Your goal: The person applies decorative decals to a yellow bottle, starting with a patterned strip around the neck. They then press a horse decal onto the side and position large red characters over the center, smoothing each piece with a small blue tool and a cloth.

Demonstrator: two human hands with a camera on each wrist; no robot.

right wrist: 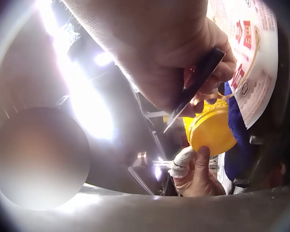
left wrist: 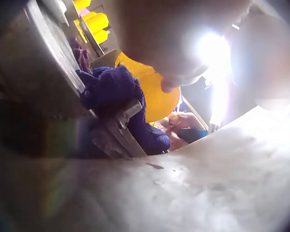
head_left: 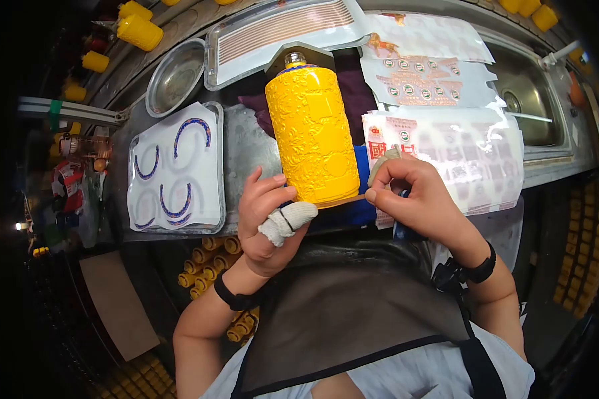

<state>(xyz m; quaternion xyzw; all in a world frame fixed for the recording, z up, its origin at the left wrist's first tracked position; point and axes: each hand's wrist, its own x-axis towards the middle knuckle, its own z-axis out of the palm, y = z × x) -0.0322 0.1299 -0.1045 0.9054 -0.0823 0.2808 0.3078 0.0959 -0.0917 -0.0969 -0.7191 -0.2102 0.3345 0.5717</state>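
Note:
A yellow embossed bottle [head_left: 313,133] lies on its side, its clear glass neck pointing away from me and its base facing me. My left hand [head_left: 267,223] holds it at the base end, one finger wrapped in a white cover [head_left: 288,223]. In the right wrist view, a bare digit of that hand presses the flat base [right wrist: 212,133]. Thumb and finger of my right hand [head_left: 412,193] pinch the end of a thin brownish strip [head_left: 343,201] running along the base edge. That hand also holds a dark, flat, blade-like tool [right wrist: 195,87]. A blue cloth [head_left: 363,163] lies under the bottle.
On the left, a tray [head_left: 221,166] carries a sheet with curved blue patterned bands. Behind it sits a metal bowl [head_left: 176,78]. A tray of brown strips [head_left: 286,33] is at the back. Printed sheets [head_left: 452,153] lie right, before a sink [head_left: 529,100]. Yellow bottles [head_left: 140,32] stand around.

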